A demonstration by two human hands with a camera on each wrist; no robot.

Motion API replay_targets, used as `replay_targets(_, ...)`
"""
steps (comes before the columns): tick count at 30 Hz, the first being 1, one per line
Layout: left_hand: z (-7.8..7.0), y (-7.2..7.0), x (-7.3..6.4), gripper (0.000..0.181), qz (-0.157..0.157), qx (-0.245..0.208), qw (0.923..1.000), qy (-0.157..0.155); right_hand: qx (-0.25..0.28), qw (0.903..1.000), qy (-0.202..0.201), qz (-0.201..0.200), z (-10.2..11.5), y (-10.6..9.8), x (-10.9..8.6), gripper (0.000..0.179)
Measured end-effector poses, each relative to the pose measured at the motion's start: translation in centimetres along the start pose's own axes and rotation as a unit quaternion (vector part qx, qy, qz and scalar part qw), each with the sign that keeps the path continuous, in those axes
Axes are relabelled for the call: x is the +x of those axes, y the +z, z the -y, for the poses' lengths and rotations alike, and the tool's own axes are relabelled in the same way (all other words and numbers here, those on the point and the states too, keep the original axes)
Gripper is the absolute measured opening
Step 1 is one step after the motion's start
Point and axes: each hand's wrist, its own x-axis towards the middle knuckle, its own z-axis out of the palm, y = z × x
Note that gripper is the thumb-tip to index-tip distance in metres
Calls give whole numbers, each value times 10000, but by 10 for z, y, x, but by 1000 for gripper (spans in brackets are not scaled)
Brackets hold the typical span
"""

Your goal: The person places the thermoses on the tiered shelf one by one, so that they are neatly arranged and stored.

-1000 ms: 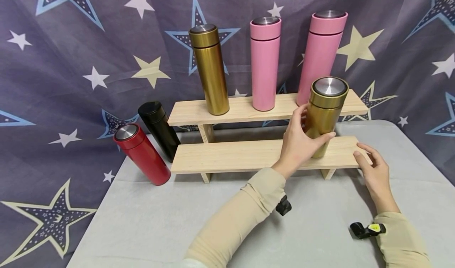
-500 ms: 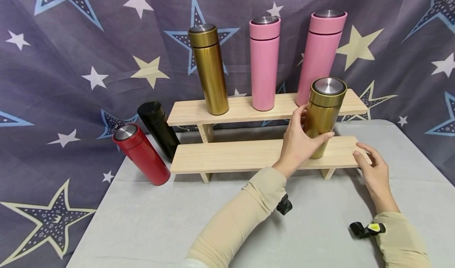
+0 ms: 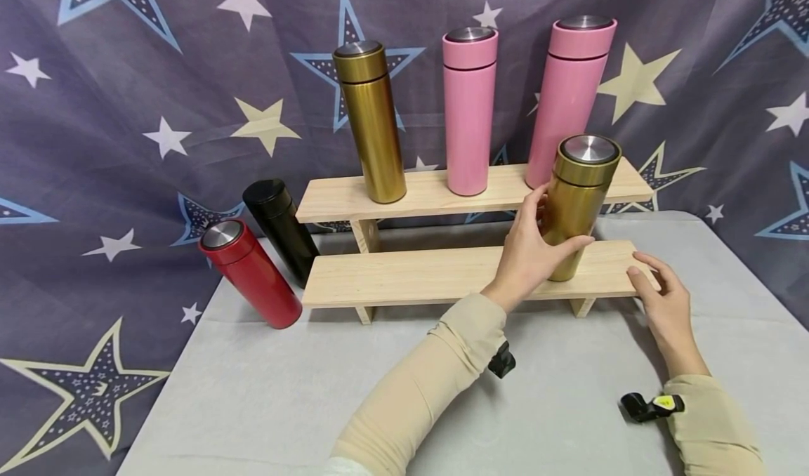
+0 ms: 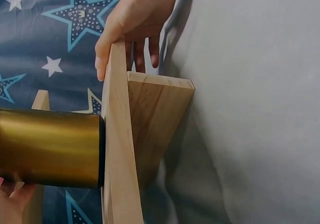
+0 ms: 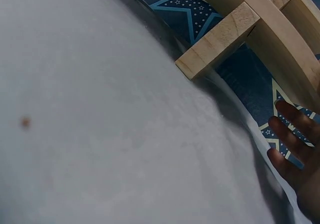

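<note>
Left hand (image 3: 526, 250) grips gold bottle (image 3: 576, 206), leaning slightly further right; right hand (image 3: 665, 302) holds shelf (image 3: 404, 276).

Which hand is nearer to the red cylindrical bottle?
The left hand: it grips a gold cylindrical bottle, right of the red bottle; the right hand is farther right, at the wooden shelf.

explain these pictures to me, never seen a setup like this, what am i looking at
There is no machine, just a person's two bare hands. The wide picture looks down from the head; the others look from the left and right wrists. The left hand holds a gold bottle at the lower shelf; the right hand grips that shelf's end. A second gold bottle and two pink bottles stand on the upper shelf. A red bottle and a black bottle stand on the table.
</note>
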Motion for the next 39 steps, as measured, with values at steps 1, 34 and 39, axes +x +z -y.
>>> replay_targets(1,0,0,0,88,31,-20,10000,12,1,10000,-13,-6,0,0,0,36)
replay_targets(34,-2,-28,-25,74,297,368,9968,652,97,9999,31,13,1,1,-1,36)
replay_targets(39,-1,-42,-35,70,422,359,9954,783,-104,9999,31,24,-1,0,0,36)
